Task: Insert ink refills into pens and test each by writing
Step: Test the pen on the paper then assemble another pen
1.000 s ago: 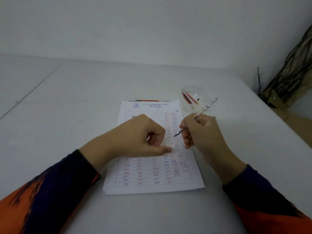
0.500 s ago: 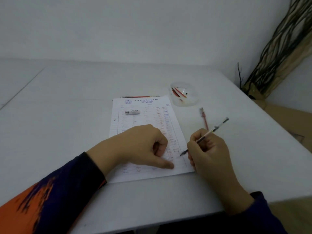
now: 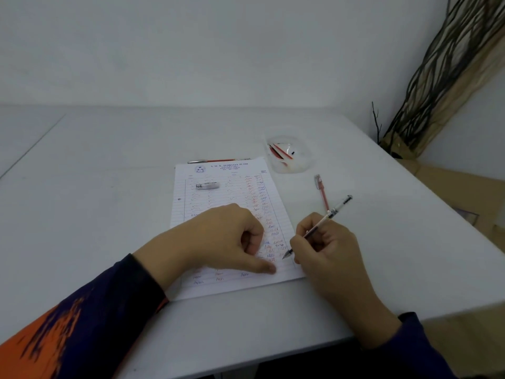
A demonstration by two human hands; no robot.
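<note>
My right hand grips a clear pen in a writing hold, its tip touching the lower right part of a lined sheet covered with red and blue test scribbles. My left hand is curled into a loose fist on the sheet, its thumb pressing the paper down just left of the pen tip. A clear pen cap lies on the upper part of the sheet. A red refill lies on the table right of the sheet. Another red pen lies along the sheet's top edge.
A clear plastic bowl holding red refills stands beyond the sheet's top right corner. The white table ends at an edge close on the right and near me. Dark dried branches lean in the right corner over cardboard on the floor.
The view has shifted so the sheet sits lower and nearer. My right hand has moved down the sheet's right side with the pen, and the red refill beside the sheet has come into sight.
</note>
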